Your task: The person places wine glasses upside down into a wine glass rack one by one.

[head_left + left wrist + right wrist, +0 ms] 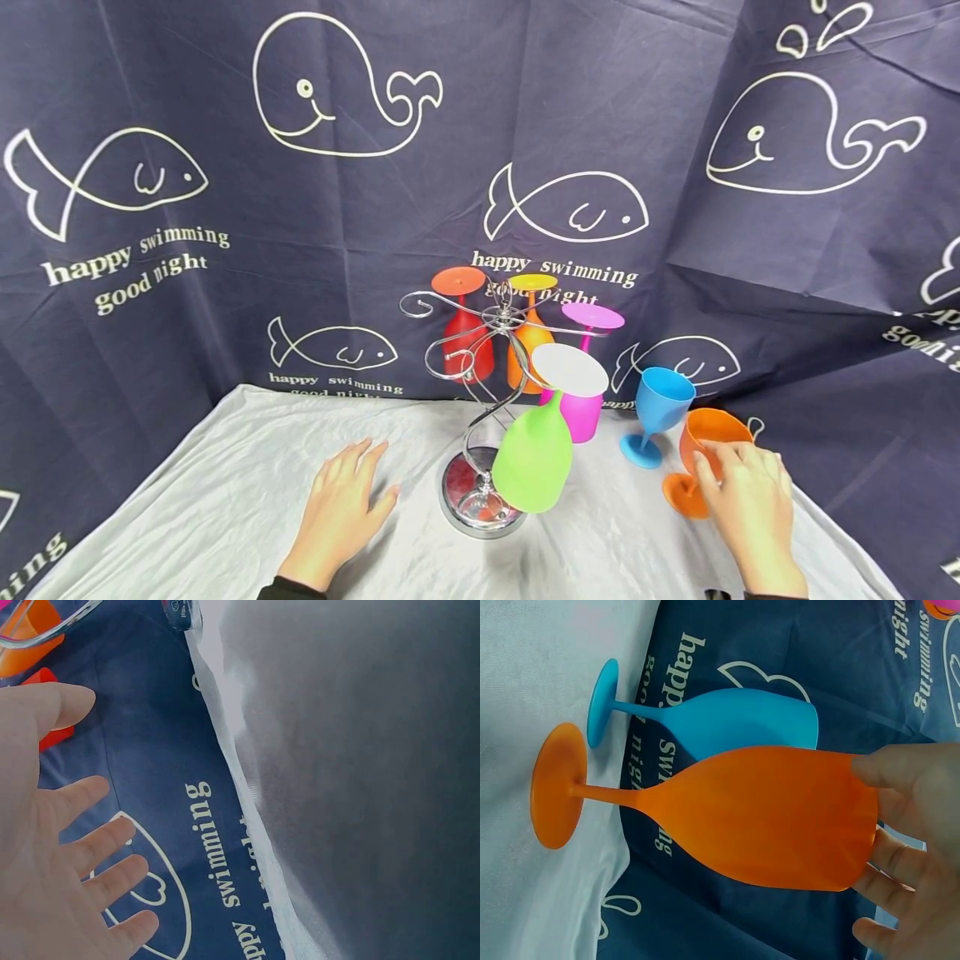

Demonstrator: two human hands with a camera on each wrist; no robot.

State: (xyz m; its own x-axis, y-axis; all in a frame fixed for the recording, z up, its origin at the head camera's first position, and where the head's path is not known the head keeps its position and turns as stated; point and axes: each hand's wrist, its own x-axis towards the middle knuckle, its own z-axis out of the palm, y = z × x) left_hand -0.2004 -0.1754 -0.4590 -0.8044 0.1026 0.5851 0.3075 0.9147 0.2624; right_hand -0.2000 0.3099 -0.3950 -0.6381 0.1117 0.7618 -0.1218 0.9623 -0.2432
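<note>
My right hand [750, 500] is at the rim of an orange goblet [765, 817], thumb on one side and fingers on the other, pinching it. The goblet is upright, foot down; I cannot tell whether the foot touches the cloth. Just beyond it a blue goblet [663, 400] stands upright. Left of centre my left hand [341, 508] holds nothing, fingers spread, beside a chrome goblet rack [483, 492]. Upside down on the rack hang a green goblet [534, 458], a magenta goblet [592, 317], a yellow-orange goblet [528, 350] and a red goblet [468, 346].
A pale grey cloth [217, 483] covers the table. Behind it hangs a dark blue curtain [360, 217] printed with white whales, fish and lettering. Curled arms [423, 304] of the rack stick out to the left.
</note>
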